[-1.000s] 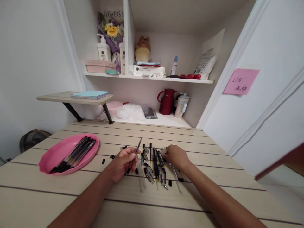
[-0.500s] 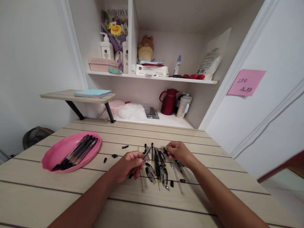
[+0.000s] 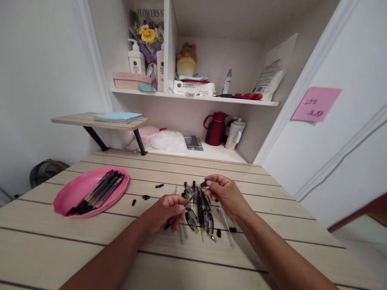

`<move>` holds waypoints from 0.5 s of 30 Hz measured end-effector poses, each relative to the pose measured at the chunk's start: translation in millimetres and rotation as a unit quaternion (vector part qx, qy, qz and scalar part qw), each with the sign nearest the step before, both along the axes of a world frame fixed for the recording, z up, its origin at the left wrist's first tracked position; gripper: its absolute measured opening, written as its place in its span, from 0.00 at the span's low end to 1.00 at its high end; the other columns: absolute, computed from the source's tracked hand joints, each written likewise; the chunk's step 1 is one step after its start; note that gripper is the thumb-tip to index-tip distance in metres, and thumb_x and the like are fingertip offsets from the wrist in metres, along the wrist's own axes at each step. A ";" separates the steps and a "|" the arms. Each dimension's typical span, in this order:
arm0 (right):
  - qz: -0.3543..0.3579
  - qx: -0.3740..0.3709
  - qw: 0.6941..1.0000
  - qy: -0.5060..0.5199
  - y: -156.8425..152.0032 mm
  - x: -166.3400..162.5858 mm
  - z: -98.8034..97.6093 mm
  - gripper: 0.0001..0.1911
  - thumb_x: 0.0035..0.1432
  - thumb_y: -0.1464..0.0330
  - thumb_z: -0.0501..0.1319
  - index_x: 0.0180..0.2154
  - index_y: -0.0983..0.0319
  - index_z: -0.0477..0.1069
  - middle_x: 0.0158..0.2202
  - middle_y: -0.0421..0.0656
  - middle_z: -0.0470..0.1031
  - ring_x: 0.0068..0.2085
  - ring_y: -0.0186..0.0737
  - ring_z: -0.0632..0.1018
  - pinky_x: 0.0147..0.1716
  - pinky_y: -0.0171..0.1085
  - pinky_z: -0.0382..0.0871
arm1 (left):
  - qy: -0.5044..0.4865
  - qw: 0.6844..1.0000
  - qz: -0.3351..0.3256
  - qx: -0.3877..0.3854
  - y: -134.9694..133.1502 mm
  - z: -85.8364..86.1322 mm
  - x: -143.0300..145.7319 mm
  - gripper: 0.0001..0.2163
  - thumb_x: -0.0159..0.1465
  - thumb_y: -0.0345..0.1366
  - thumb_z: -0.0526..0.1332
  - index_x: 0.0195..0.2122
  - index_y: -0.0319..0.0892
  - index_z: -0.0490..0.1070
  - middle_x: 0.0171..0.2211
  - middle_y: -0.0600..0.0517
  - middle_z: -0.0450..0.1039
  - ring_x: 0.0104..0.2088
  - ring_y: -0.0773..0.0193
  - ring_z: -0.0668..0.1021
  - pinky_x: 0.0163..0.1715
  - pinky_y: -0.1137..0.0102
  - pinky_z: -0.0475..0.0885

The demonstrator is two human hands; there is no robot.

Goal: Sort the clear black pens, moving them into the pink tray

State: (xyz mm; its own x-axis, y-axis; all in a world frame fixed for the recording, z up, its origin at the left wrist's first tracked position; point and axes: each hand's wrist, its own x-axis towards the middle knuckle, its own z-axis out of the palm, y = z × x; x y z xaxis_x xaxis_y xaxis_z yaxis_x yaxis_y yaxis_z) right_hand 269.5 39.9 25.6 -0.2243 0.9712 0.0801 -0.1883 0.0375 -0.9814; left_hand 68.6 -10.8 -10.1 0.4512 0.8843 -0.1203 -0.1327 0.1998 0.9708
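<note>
My left hand [image 3: 171, 210] grips a pen [image 3: 190, 199] whose tip points up and to the right. Between the thumb and fingers of my right hand [image 3: 223, 191] is a black pen cap [image 3: 203, 184], close to that tip. I cannot tell whether cap and tip touch. Under and between both hands lies a loose heap of pen parts [image 3: 200, 213]: clear barrels, black caps, refills and black grips. A clear barrel [image 3: 225, 226] lies at the heap's right, near a small black piece [image 3: 219, 233].
On the left, a pink tray [image 3: 62, 200] holds several black-capped pens [image 3: 99, 193]. Small black pieces [image 3: 146, 197] lie between tray and heap. A raised wooden stand [image 3: 69, 117] carries blue papers [image 3: 117, 117]. Behind the table are a red jug [image 3: 215, 129] and a tumbler [image 3: 234, 135].
My right hand has lifted from the right of the heap and come left with the black cap, up to the pen's tip. My left hand with the pen has hardly moved.
</note>
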 end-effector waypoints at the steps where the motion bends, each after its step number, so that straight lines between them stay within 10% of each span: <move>1: 0.003 0.004 1.000 0.000 -1.5 -0.9 0.6 0.13 0.41 0.66 0.64 0.31 0.65 0.69 0.23 0.39 0.72 0.20 0.29 0.72 0.13 0.26 0.57 | 0.000 1.000 0.001 0.000 0.0 -0.2 0.1 0.11 0.55 0.38 0.59 0.36 0.37 0.67 0.21 0.54 0.68 0.13 0.75 0.68 0.12 0.80 0.59; 15: 0.035 0.010 0.999 -0.019 -14.7 -12.9 -3.9 0.13 0.42 0.66 0.64 0.33 0.64 0.70 0.19 0.36 0.69 0.19 0.26 0.68 0.14 0.25 0.54 | 0.007 1.000 0.004 0.026 1.3 -1.8 0.5 0.09 0.55 0.36 0.58 0.34 0.36 0.68 0.21 0.54 0.67 0.14 0.75 0.67 0.12 0.79 0.60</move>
State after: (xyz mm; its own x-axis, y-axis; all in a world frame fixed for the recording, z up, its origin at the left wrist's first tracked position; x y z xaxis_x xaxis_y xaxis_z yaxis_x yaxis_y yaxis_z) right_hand 256.6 25.3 21.7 -0.2954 0.9512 0.0887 -0.1529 0.0446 -0.9872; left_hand 69.1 -9.6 -11.9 0.4421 0.8933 -0.0806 -0.1200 0.1480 0.9817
